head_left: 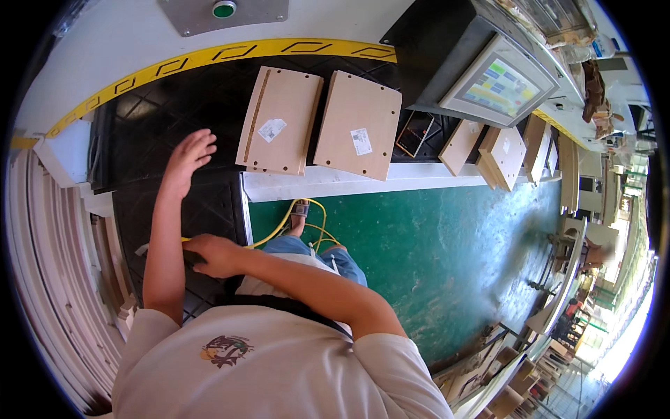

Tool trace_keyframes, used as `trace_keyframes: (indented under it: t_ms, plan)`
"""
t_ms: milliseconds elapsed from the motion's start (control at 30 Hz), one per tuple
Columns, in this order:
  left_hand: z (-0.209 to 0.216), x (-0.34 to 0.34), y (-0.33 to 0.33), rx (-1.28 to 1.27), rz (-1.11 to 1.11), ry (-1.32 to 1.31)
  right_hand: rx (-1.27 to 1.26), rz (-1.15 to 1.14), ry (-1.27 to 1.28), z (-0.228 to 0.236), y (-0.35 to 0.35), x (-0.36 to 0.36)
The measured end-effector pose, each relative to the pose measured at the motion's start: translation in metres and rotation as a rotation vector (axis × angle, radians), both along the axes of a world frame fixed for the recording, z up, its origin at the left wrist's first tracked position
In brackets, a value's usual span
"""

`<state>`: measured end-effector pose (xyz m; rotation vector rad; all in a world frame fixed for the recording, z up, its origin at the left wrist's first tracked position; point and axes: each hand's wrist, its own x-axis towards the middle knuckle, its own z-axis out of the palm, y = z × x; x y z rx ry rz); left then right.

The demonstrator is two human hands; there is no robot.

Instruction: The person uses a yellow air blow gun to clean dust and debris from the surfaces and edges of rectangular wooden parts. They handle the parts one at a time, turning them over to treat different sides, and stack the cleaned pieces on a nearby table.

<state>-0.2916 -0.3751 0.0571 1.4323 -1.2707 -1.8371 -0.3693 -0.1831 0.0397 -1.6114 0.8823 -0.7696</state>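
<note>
My left hand point(190, 162) is raised over the black work surface point(139, 150) at the left, its fingers stretched out and holding nothing. Below it, my right hand point(215, 255) crosses in front of my body, closed round the dark handle of an air gun point(191, 258). A yellow hose point(278, 229) runs from near that hand, and a pale nozzle tip pokes out beyond my left forearm, which covers the middle of the tool. To the right of my left hand lie two stacks of drilled wooden panels, one grooved point(285, 105) and one plain point(356, 105), each with a white label.
A screen point(504, 87) on a dark housing overhangs the bench at the right. Further wooden panels point(504, 150) sit beyond it. Long pale boards point(52, 279) are stacked at my left. A yellow strip point(244, 52) edges the machine. The hose loops over the green floor point(405, 244) near my foot.
</note>
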Motion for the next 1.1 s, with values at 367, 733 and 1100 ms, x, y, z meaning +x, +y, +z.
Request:
trace_keyframes:
  t_ms: [367, 733, 1100]
  plan:
    - [-0.034, -0.068, 0.015, 0.167, -0.262, 0.01, 0.718, -1.078, -0.305, -0.015, 0.109, -0.315]
    - [-0.05, -0.09, 0.023, 0.024, -0.242, -0.094, 0.496, -1.005, -0.397, -0.026, 0.031, -0.362]
    - [-0.053, -0.104, 0.052, 0.052, -0.105, -0.055, 0.46, -0.967, -0.547, -0.032, 0.035, -0.361]
